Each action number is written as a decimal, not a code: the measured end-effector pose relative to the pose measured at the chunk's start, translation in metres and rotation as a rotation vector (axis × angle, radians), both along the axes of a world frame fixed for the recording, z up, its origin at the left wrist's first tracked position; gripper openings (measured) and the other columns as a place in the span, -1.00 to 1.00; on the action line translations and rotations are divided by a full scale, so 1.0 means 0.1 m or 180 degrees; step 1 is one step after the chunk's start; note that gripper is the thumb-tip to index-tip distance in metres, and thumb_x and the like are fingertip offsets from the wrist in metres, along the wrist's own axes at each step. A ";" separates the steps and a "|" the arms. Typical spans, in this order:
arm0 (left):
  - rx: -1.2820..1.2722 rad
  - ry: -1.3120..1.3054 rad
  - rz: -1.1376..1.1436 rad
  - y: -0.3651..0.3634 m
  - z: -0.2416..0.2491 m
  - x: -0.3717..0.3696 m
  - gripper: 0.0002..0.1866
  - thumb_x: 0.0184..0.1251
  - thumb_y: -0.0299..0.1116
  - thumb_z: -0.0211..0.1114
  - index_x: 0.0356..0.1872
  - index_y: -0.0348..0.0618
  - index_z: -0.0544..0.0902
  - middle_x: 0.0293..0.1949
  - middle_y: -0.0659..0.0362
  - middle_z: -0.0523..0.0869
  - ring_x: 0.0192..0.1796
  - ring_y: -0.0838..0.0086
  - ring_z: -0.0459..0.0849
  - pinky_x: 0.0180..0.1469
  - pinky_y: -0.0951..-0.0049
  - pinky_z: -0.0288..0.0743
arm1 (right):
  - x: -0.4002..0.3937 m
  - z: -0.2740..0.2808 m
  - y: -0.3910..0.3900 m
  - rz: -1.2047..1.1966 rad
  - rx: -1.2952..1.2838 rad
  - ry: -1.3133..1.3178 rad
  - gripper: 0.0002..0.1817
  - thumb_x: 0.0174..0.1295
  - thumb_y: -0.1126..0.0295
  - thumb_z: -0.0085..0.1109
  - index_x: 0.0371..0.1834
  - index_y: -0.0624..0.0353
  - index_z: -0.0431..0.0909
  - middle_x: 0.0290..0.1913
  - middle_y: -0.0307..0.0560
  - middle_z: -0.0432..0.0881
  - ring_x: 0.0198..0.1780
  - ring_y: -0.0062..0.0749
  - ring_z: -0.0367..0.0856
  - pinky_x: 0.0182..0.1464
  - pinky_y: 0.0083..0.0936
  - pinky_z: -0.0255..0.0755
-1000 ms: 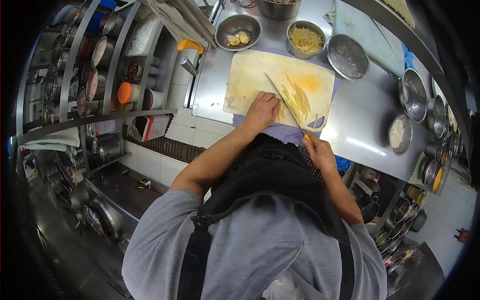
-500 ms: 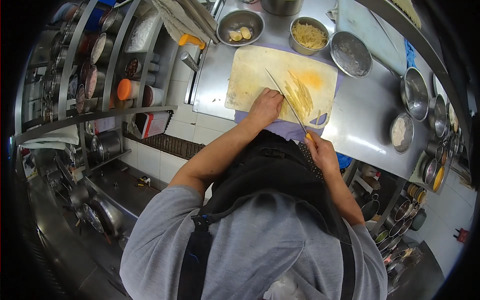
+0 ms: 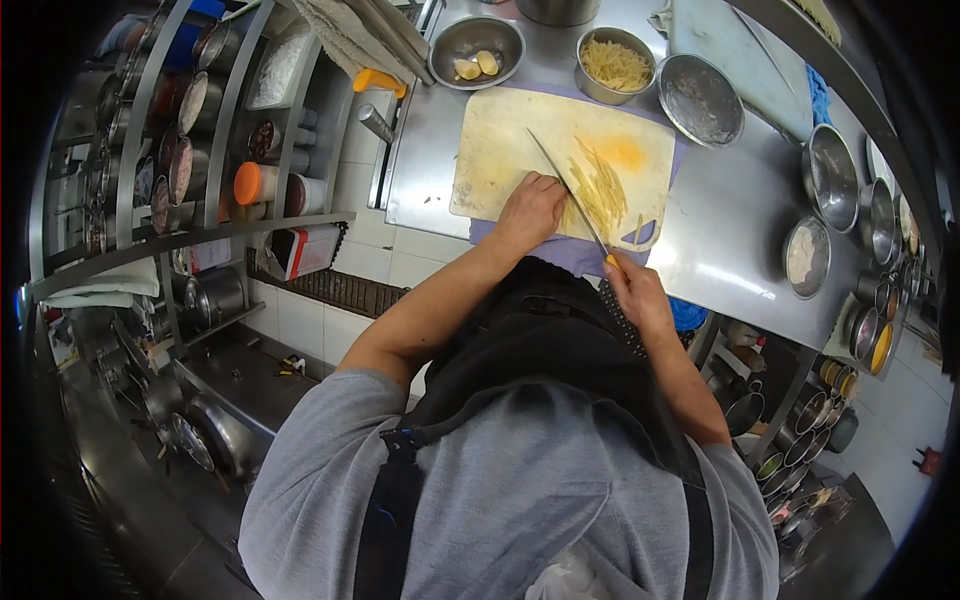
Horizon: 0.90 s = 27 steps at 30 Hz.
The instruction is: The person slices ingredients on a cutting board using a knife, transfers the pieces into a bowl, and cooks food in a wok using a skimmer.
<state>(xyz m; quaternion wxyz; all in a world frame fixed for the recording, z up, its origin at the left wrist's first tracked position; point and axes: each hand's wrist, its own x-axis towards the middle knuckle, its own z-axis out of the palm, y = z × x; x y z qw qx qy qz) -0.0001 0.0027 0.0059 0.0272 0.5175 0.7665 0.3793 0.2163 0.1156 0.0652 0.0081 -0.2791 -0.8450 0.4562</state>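
Observation:
My left hand [image 3: 532, 208] is closed with curled fingers at the lower middle of the cutting board [image 3: 500, 130], over a potato piece that it mostly hides. Against those fingertips lies the blade of a long knife [image 3: 553, 160]. Its yellow handle is gripped in my right hand [image 3: 640, 293] at the board's near edge. Thin pale-yellow potato strips [image 3: 603, 195] spread on the board just right of the blade. An orange stain marks the board beyond them. A purple cloth [image 3: 575, 259] shows under the board.
Behind the board stand a steel bowl [image 3: 450, 45] with peeled pieces, a bowl of cut strips [image 3: 584, 86] and a metal bowl [image 3: 700, 108] with residue. A bowl of white powder [image 3: 806, 262] sits at the right. Shelves [image 3: 230, 120] with containers rise on the left.
My right hand and the knife have shifted slightly away from my body and to the left. My left hand stays almost in place, still closed beside the blade.

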 end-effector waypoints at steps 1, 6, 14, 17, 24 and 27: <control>0.0014 0.0021 0.0011 0.00 0.00 0.00 -0.92 0.16 -0.55 0.31 -0.30 -0.25 0.68 -0.28 0.03 0.69 -0.14 0.07 0.62 -0.03 0.17 0.54 | -0.06 -0.06 0.00 0.0043 0.0103 -0.0042 -0.65 0.42 0.25 0.18 0.14 0.22 0.61 -0.27 0.36 0.68 -0.19 0.29 0.67 -0.18 -0.05 0.52; 0.0089 0.0056 0.0015 0.00 0.02 0.00 -0.91 0.16 -0.55 0.31 -0.30 -0.26 0.67 -0.29 0.03 0.68 -0.13 0.07 0.62 -0.03 0.18 0.54 | -0.06 -0.04 -0.01 0.0044 0.0128 -0.0006 -0.66 0.41 0.26 0.19 0.14 0.23 0.60 -0.27 0.36 0.68 -0.21 0.27 0.68 -0.20 -0.06 0.52; 0.0048 0.0047 0.0023 -0.01 0.00 0.00 -0.91 0.16 -0.56 0.31 -0.30 -0.26 0.68 -0.27 0.02 0.70 -0.13 0.08 0.62 -0.02 0.19 0.55 | -0.13 -0.08 -0.02 0.0053 0.0021 -0.0193 -0.65 0.43 0.24 0.17 0.14 0.21 0.60 -0.26 0.34 0.69 -0.17 0.29 0.68 -0.16 -0.06 0.52; 0.0089 0.0092 0.0042 0.00 0.00 0.00 -0.92 0.16 -0.55 0.32 -0.31 -0.25 0.68 -0.26 0.03 0.70 -0.13 0.08 0.63 -0.02 0.18 0.55 | -0.13 -0.19 -0.03 -0.0001 0.0148 0.0176 -0.65 0.42 0.23 0.17 0.14 0.20 0.61 -0.27 0.33 0.69 -0.19 0.27 0.69 -0.17 -0.08 0.53; 0.0070 0.0013 0.0064 -0.02 -0.03 0.01 -0.93 0.17 -0.54 0.32 -0.32 -0.25 0.67 -0.26 0.03 0.70 -0.13 0.08 0.63 -0.04 0.20 0.55 | 0.12 -0.05 0.03 -0.0379 -0.0293 -0.0518 -0.64 0.43 0.20 0.18 0.14 0.20 0.62 -0.27 0.34 0.69 -0.22 0.23 0.70 -0.15 -0.12 0.54; 0.0150 0.0018 0.0032 -0.01 -0.02 -0.02 -0.93 0.17 -0.55 0.32 -0.32 -0.25 0.67 -0.26 0.03 0.70 -0.14 0.08 0.63 -0.04 0.19 0.55 | 0.13 0.01 0.01 -0.0243 -0.0191 -0.0396 -0.64 0.43 0.20 0.18 0.14 0.20 0.62 -0.26 0.35 0.68 -0.21 0.24 0.69 -0.15 -0.12 0.54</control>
